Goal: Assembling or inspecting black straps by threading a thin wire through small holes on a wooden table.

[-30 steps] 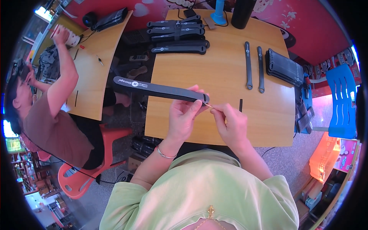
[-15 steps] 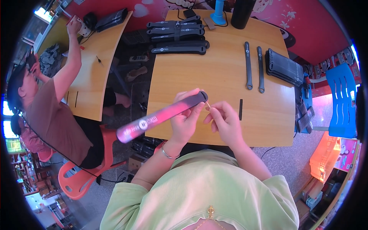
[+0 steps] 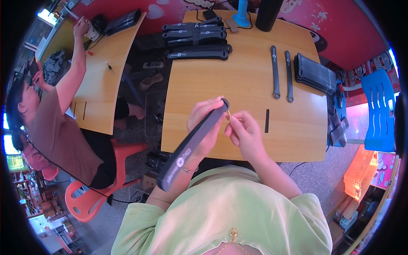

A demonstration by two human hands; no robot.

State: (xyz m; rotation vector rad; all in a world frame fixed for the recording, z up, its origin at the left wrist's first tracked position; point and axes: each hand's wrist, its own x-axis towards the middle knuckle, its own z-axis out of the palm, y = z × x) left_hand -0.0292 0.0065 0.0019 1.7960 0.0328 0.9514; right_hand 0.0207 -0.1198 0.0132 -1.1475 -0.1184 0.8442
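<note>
Wooden table (image 3: 238,80); long dark grey strap (image 3: 191,144), round-ended, in left hand (image 3: 204,123).

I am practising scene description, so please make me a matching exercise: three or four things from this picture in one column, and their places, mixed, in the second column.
Things:
1. long dark strap
2. thin light stick
3. two narrow dark bars
4. small black strip

Places:
A. lying alone on the table, right of the hands
B. held in the left hand
C. side by side on the far right part of the table
D. pinched in the right hand

Pairs: 1-B, 2-D, 3-C, 4-A
</note>
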